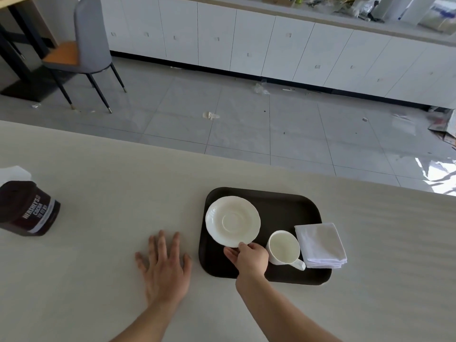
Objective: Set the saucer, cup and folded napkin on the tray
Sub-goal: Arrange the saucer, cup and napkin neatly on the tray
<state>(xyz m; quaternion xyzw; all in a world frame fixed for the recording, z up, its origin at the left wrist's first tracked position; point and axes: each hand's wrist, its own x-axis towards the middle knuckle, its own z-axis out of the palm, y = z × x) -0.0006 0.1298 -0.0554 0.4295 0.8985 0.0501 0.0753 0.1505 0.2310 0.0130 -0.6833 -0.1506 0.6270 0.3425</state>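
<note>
Now the right hand [249, 260] pinches the near rim of the thin, breakable-looking saucer [232, 220], lower middle of frame, left hand [164, 266] lying spread flat.

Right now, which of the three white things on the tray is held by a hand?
The saucer: the right hand pinches its near rim. The cup and folded napkin sit untouched.
</note>
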